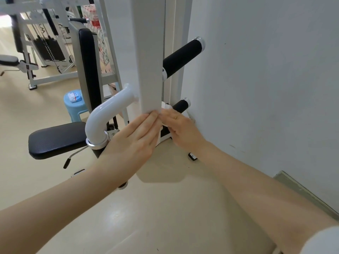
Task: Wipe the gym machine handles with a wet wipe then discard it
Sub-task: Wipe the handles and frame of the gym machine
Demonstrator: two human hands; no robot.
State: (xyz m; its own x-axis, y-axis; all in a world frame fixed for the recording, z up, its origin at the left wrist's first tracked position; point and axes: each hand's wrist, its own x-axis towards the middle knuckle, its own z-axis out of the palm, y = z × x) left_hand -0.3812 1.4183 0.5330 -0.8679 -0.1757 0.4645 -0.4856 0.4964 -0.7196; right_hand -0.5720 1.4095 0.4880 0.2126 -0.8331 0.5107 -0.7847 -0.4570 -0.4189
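A white gym machine upright [150, 55] stands before me with two black foam handles sticking out to the right: an upper handle [181, 55] and a lower handle [180, 105]. My right hand [180, 129] holds a white wet wipe [166, 107] against the inner end of the lower handle. My left hand [135, 136] lies flat with fingers extended, its fingertips touching the bottom of the upright and the wipe's edge. Most of the wipe is hidden between the two hands.
A curved white tube arm [104, 116] juts left over the black seat [56, 138] and backrest [89, 66]. A blue stool [74, 109] bearing a wipe packet [74, 97] stands behind. The wall [266, 79] is close on the right. More machines [40, 46] fill the back left.
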